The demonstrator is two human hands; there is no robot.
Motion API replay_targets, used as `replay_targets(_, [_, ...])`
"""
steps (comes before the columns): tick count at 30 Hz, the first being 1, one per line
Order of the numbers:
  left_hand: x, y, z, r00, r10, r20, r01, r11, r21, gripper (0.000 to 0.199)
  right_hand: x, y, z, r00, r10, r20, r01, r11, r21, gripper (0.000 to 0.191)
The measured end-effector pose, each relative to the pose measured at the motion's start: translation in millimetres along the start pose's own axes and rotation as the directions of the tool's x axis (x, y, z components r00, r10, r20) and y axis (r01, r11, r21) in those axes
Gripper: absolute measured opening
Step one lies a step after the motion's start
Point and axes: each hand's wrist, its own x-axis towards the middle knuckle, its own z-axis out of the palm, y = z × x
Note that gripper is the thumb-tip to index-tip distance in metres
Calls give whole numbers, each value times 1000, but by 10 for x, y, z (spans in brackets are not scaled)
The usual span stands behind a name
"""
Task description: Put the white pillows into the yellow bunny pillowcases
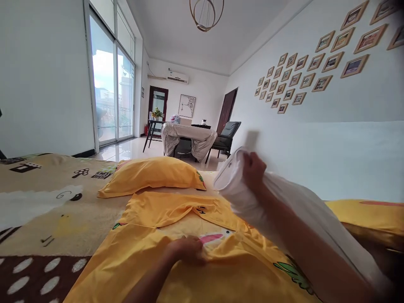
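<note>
A yellow pillowcase (240,273) with a carrot and a rabbit-like print lies spread in front of me. My left hand (187,250) is closed on its upper cloth, the fingertips partly hidden and blurred. Raised at the right, my right hand (254,168) grips one corner of a white pillow (303,202). The white pillow slants down to the right, partly behind my right forearm. A pale tag (251,139) sticks up above that hand, smeared by motion. Beyond the pillowcase rests a plump yellow pillow (154,172).
A beige blanket (101,227) with animal prints and a brown dotted border covers the left side. Another yellow pillow (372,214) sits at the right edge. Farther off stand a covered table (189,132) and a dark chair (227,132). Picture frames (295,80) hang on the right wall.
</note>
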Motion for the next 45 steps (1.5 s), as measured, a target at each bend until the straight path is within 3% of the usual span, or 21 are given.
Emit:
replay_targets(3, [12, 53, 16, 994, 36, 105, -37, 999, 15, 46, -396, -205, 249, 993, -71, 100, 64, 995, 71, 31])
replay_targets(6, [-43, 25, -71, 983, 71, 171, -68, 997, -25, 47, -505, -341, 310, 990, -65, 122, 53, 994, 98, 32])
replay_targets(9, [-67, -71, -149, 982, 86, 169, -75, 995, -73, 40, -557, -394, 321, 987, -29, 158, 12, 994, 107, 33])
replay_targets(13, [-74, -326, -220, 996, 33, 81, -25, 994, -102, 29, -853, -470, 426, 943, -66, 325, 24, 991, 133, 30])
replay_targets(15, [-91, -489, -246, 998, -63, -22, 62, 995, -75, 32, -1070, -545, 516, 909, -105, 403, 48, 987, 151, 28])
replay_targets(18, [-124, -717, -248, 965, -183, -188, 183, 983, -18, 37, -1365, -671, 648, 841, -150, 520, 75, 984, 162, 26])
replay_targets(22, [-117, -902, -162, 962, -197, -190, 202, 979, 4, 40, -1575, -768, 756, 732, -152, 664, 86, 988, 131, 23])
replay_targets(27, [-28, -960, -15, 954, -218, -204, 233, 971, 51, 43, -1533, -821, 791, 573, -141, 808, 99, 990, 102, 21])
replay_targets(30, [7, -974, 55, 938, -251, -239, 277, 957, 81, 52, -1411, -873, 770, 510, -129, 851, 97, 991, 93, 23])
replay_targets(35, [23, -993, 92, 899, -283, -333, 328, 941, 86, 51, -1101, -925, 672, 507, -88, 858, 74, 996, 59, 30])
replay_targets(39, [26, -981, 41, 867, -266, -422, 323, 944, 68, 47, -933, -920, 603, 543, -46, 838, 63, 998, 13, 34])
replay_targets(42, [9, -972, -6, 837, -266, -478, 323, 946, 40, 46, -1003, -955, 580, 553, -27, 833, 68, 998, -12, 36])
replay_targets(45, [-17, -994, -41, 808, -274, -521, 317, 948, -6, 49, -1197, -1044, 584, 503, -59, 862, 101, 995, 9, 36])
